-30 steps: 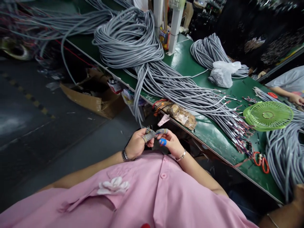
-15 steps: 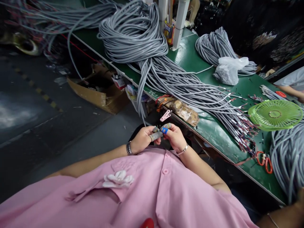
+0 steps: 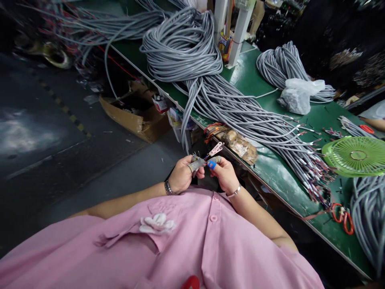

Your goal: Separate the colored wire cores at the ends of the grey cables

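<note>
My left hand (image 3: 182,173) and my right hand (image 3: 225,176) meet in front of my shirt, both pinched closed on thin wires (image 3: 205,157). Fine wire ends stick up above the left fingertips, and a few coloured strands show between the hands. Grey wrappings cover several fingertips, with a blue one on the right thumb. Just above the right fingers is a pink clothespin (image 3: 215,149); whether it touches the wires I cannot tell. Grey cables (image 3: 185,124) hang over the table edge close behind my left hand, their lower ends hidden.
A green table (image 3: 272,165) carries a large coil of grey cable (image 3: 180,48), a green fan (image 3: 356,155) and orange-handled scissors (image 3: 343,216). A taped brown block (image 3: 240,146) lies at its edge. An open cardboard box (image 3: 123,116) stands on the floor. Another person's arm (image 3: 373,123) shows at far right.
The whole view has shifted, so the table appears farther right and slightly lower. Wire ends and coloured strands now show more clearly at my fingertips. Both hands stay pinched together.
</note>
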Motion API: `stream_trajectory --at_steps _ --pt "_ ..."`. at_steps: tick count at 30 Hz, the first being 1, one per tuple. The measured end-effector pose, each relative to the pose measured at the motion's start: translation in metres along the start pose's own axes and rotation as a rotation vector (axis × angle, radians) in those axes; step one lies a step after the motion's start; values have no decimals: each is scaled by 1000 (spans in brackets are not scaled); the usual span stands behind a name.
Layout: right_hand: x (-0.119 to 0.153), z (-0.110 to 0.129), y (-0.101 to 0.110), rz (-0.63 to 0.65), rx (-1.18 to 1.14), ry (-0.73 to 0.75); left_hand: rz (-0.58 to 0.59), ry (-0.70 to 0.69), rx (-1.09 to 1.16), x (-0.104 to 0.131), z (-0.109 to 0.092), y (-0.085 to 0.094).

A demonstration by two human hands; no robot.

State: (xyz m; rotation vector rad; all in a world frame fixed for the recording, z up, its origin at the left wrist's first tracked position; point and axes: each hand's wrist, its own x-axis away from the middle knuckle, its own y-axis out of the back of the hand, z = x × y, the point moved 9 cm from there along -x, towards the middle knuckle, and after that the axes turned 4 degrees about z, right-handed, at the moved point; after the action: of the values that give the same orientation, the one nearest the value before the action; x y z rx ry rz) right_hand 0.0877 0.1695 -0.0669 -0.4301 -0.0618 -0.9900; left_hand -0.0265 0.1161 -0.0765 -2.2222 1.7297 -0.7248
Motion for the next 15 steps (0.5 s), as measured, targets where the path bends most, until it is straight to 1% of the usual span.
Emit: stream_trajectory --at_steps 3,8,15 --pt "-2 2 -1 6 23 12 -20 0 37 0 -3 0" --pt "-1 1 -2 26 41 33 -19 0 71 -1 -4 0" --pt "2 1 -4 32 78 20 4 -38 -43 -2 -4 3"
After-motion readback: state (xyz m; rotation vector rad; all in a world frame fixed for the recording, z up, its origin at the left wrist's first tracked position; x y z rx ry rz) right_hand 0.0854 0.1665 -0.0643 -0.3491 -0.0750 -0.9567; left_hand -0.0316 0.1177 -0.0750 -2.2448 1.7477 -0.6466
